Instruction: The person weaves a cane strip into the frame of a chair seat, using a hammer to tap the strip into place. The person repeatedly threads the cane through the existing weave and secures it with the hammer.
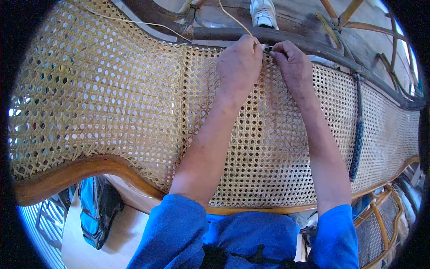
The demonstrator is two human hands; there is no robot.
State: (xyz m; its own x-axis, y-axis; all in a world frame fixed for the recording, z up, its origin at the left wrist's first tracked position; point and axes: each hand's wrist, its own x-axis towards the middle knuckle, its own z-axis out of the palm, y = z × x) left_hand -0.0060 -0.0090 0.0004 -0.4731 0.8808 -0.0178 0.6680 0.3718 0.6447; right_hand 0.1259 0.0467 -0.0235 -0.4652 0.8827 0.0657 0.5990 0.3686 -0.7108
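A woven cane panel with small holes stretches across the view in front of me. At its far edge, by a dark frame rail, both my hands work close together. My left hand is closed in a pinch on a pale cane strand, which sticks up past the rail. Just beside it, my right hand has thumb and forefinger pressed together. A small dark and light bit shows between the two hands; I cannot make out what it is. Another loose cane strand trails across the upper left.
A slim dark tool with a textured grip lies on the panel at right. A brown wooden rail borders the near edge. Below left is a blue and black backpack. A white shoe and rattan frames stand beyond.
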